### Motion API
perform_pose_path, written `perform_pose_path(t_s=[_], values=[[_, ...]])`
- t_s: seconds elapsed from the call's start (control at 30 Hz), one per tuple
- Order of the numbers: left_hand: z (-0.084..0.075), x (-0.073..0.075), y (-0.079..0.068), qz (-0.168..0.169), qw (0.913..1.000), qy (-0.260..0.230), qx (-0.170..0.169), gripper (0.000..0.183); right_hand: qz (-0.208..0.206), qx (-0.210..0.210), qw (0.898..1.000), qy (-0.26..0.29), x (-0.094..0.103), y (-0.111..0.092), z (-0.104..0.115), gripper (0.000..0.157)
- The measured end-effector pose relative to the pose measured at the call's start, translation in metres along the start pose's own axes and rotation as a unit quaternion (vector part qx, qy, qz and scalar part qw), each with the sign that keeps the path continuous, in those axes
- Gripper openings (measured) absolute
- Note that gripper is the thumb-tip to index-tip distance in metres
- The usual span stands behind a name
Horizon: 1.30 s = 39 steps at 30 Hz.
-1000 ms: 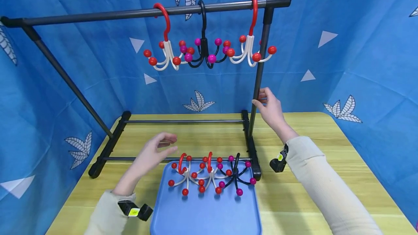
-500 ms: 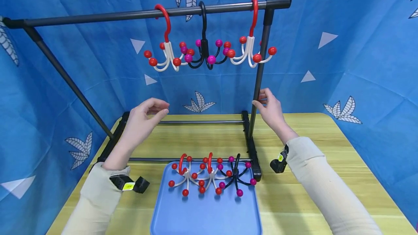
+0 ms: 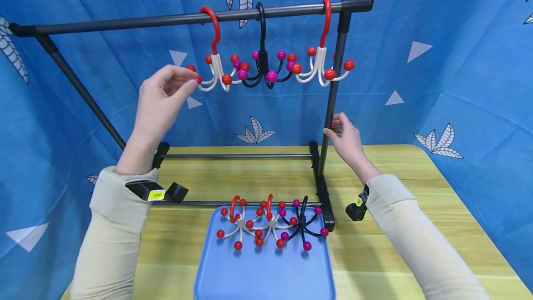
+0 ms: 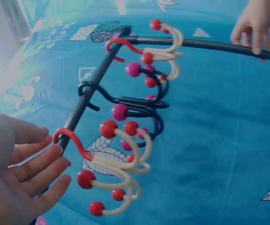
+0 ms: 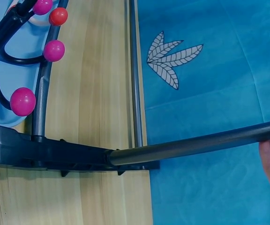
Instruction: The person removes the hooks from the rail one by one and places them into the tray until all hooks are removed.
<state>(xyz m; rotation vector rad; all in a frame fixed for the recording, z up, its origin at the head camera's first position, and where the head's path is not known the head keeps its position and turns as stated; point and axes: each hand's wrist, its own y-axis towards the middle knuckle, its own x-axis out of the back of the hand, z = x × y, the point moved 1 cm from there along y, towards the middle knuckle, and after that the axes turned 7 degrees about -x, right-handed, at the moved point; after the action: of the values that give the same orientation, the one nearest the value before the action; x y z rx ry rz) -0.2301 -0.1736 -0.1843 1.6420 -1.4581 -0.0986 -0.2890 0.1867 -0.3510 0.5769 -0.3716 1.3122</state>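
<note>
My left hand (image 3: 160,101) is raised with fingers loosely bent and nothing held in them. In the head view its fingertips overlap a red ball of the leftmost hanging white-and-red multi-claw hook (image 3: 215,61); whether they touch is unclear. The left wrist view shows the hand (image 4: 27,168) by that hook's red top (image 4: 74,139). My right hand (image 3: 347,140) grips the right post (image 3: 324,156) of the black rack, thumb on the near side. A black hook with magenta balls (image 3: 263,64) and another white-and-red hook (image 3: 320,59) hang from the top bar (image 3: 125,23).
A blue tray (image 3: 266,277) on the wooden table (image 3: 387,240) bears two white-and-red hooks (image 3: 239,222) and a black one (image 3: 302,221). The rack's foot (image 3: 326,205) stands beside the tray's far right corner. A blue curtain (image 3: 395,27) surrounds the table.
My left hand has risen from near the tray up to the leftmost hanging hook. The right hand stays on the post, and the hanging hooks keep their places.
</note>
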Motion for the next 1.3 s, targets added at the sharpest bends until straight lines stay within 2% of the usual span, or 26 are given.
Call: perform_pose_path(t_s=[0.23,0.37,0.5,0.63,0.83,0.97,1.07,1.3], values=[[-0.007,-0.002,0.028,-0.034,0.9987,-0.027,0.025,0.031,-0.001,0.001,1.0,-0.001,0.0,0.0,-0.001,0.03],[-0.009,-0.006,0.042,-0.035,0.9982,-0.028,0.041,0.035,-0.001,0.0,1.0,-0.002,0.0,0.0,-0.002,0.031],[-0.011,-0.01,0.054,-0.015,0.9978,-0.017,0.062,0.041,0.005,-0.003,1.0,0.0,-0.002,-0.001,-0.003,0.032],[-0.013,-0.013,0.059,0.021,0.9968,0.007,0.077,0.048,0.01,-0.007,1.0,0.002,-0.005,-0.003,-0.002,0.032],[-0.016,-0.021,0.065,0.069,0.9936,0.035,0.082,0.057,0.003,-0.002,1.0,-0.003,-0.005,-0.003,0.0,0.032],[-0.019,-0.029,0.072,0.085,0.9917,0.047,0.084,0.058,-0.003,0.003,1.0,0.0,-0.002,-0.001,-0.001,0.032],[-0.021,-0.034,0.078,0.072,0.9918,0.047,0.095,0.052,-0.004,0.004,1.0,0.001,-0.001,0.0,-0.001,0.032],[-0.021,-0.038,0.085,0.009,0.9943,0.002,0.106,0.031,-0.005,0.004,1.0,0.006,0.001,0.0,-0.001,0.031]])
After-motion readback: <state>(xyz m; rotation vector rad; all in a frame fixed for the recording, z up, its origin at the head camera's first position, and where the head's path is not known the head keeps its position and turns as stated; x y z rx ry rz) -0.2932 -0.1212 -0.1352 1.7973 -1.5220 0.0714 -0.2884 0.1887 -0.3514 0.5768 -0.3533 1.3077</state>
